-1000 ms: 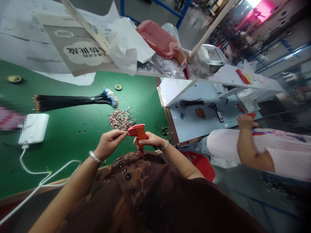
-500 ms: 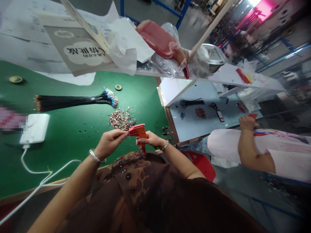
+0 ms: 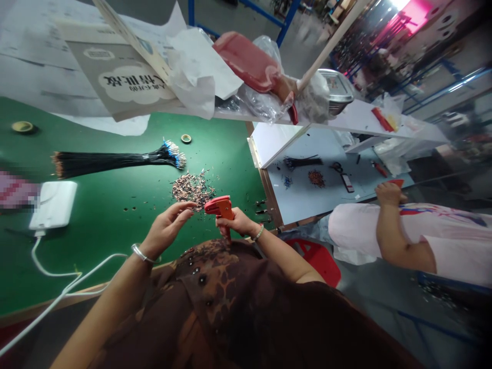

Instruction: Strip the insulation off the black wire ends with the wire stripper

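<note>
My right hand (image 3: 240, 221) is wrapped round the grip of a red and orange wire stripper (image 3: 220, 206), whose head points left. A short gap lies between that head and my left hand (image 3: 167, 228), where thumb and forefinger are apart and I see nothing held. Just beyond both hands, a heap of short copper-coloured wire pieces (image 3: 188, 187) is spread on the green tabletop (image 3: 226, 154). Farther back lies a bundle of black wires (image 3: 111, 162), with blue and silvery ends to the right and copper-coloured ends to the left.
A tape roll (image 3: 186, 138) sits behind the heap. A white power bank (image 3: 54, 205) with a white cable (image 3: 57, 273) is at left. Papers and a red-handled item in plastic lie on the shelf (image 3: 238, 116). At right, a co-worker's hand (image 3: 388, 193) holds something orange-red.
My left hand has drawn back left from the wire stripper's head, and its pinched fingers have parted. My right hand keeps the tool almost in place.
</note>
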`<state>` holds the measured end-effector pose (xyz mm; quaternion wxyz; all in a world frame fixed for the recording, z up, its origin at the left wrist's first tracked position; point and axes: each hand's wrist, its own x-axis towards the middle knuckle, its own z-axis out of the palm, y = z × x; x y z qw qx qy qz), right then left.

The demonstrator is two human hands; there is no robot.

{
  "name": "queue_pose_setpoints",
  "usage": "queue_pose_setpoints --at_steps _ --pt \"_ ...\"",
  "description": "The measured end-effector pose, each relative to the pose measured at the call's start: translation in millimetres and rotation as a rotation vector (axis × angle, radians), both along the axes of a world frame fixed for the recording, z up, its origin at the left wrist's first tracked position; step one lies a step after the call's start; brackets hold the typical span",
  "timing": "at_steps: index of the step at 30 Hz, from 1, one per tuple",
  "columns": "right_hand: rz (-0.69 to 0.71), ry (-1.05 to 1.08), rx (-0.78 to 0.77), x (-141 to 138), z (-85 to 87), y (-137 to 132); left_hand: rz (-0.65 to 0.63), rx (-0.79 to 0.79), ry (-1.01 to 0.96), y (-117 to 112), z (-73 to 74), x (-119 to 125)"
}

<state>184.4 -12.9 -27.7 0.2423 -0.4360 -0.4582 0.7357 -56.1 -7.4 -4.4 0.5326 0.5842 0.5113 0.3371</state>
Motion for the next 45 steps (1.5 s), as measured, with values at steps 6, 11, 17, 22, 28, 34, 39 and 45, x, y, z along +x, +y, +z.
queue_pose_setpoints --at_steps 6,11,17,22,28,34,39,45 --pt "-0.052 -0.023 -0.032 -7 -3.6 -2 0.023 0.034 0.054 -1 -8.7 3" --pt "-0.127 -0.001 -0.076 -13 -8.0 -6 0.036 0.052 0.113 -1 -12.9 5" --pt "-0.038 0.037 -0.051 -7 -9.2 -4 0.047 0.027 0.112 -3 -16.7 4" --pt "0.017 0.138 -0.073 7 -10.4 1 0.088 -0.003 0.075 -4 -16.9 2" --pt "0.000 0.111 -0.087 17 -18.3 3 0.137 -0.017 0.057 -4 -15.3 2" --pt "0.106 0.118 -0.086 11 -7.8 5 0.154 -0.030 0.045 -4 -16.2 8" --pt "0.110 0.130 -0.074 7 -5.7 6 0.154 -0.025 0.025 -3 -13.1 11" --pt "0.129 0.139 -0.087 7 -1.0 6 0.160 -0.027 0.034 -3 -9.7 10"
